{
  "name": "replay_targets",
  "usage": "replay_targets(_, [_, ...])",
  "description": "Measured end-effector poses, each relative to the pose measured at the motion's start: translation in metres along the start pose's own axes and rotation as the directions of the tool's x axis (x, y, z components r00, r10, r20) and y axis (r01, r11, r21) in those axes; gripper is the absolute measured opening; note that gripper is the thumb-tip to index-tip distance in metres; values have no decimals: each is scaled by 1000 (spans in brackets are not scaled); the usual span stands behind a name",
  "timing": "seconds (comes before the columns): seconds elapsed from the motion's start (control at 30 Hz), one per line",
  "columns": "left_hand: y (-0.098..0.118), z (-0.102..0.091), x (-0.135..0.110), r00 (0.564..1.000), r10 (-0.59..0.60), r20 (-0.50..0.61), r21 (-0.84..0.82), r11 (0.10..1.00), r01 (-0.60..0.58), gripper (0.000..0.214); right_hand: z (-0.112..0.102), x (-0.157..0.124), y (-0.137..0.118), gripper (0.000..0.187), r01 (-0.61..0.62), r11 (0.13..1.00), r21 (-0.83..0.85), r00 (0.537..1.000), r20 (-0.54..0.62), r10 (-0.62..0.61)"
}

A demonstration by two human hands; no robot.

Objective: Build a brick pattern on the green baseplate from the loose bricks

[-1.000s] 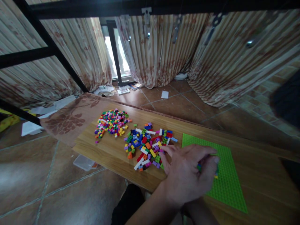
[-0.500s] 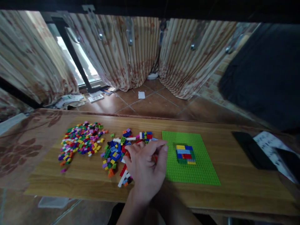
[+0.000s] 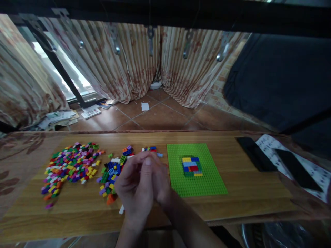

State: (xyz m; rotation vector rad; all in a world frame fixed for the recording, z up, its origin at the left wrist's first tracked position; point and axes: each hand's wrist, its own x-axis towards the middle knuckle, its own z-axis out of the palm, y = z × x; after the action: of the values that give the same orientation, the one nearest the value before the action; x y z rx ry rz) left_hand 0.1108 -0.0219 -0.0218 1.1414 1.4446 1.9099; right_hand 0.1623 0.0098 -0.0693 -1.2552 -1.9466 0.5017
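Note:
My left hand [image 3: 136, 187] is raised over the table with its fingers curled and the thumb pressed to them. Close against it, on its right, is my right hand [image 3: 160, 177], also closed and partly hidden behind the left. Whatever the fingers hold is hidden or too small to name. Beneath and behind the hands lies a pile of mixed toy bricks [image 3: 111, 175], partly covered by them. Right of the hands, a green baseplate [image 3: 212, 181] carries a small block of blue, yellow, red, white and green bricks [image 3: 191, 166].
A larger heap of small colourful bricks [image 3: 74, 162] spreads on the left of the wooden tabletop [image 3: 85, 208]. At the right lie a black flat object [image 3: 256, 153], a printed sheet [image 3: 269, 143] and a dark phone-like slab [image 3: 297, 168]. Curtains [image 3: 124, 65] hang beyond the table.
The view has swung, so the table's things sit further left in it. My right hand, mostly hidden behind the left before, now shows beside it. Both hands remain close together.

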Motion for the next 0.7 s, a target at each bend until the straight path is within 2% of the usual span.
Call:
replay_targets(0.07, [-5,1,5,996,-73,-46,-35,997,72,15,-16,1,8,23,-82,989,120,988,-118,96])
replay_targets(0.13, [-12,3,10,980,-201,6,-44,979,201,19,-31,0,16,23,-132,967,216,966,-190,175])
replay_targets(0.23, [-23,11,11,893,-417,170,-14,905,425,29,-49,-5,28,24,-142,954,262,960,-198,197])
replay_targets(0.3, [-27,17,7,828,-492,270,7,861,509,35,-59,-10,33,27,-127,960,251,964,-198,180])
replay_targets(0.4, [-28,25,1,766,-519,379,13,831,556,36,-70,-20,40,31,-87,975,203,978,-169,122])
replay_targets(0.53, [-25,33,-6,702,-535,470,12,799,601,31,-81,-34,51,35,-36,983,178,993,-106,55])
replay_targets(0.7, [-27,44,-11,659,-523,540,41,799,600,21,-96,-46,66,38,-29,985,169,999,-29,34])
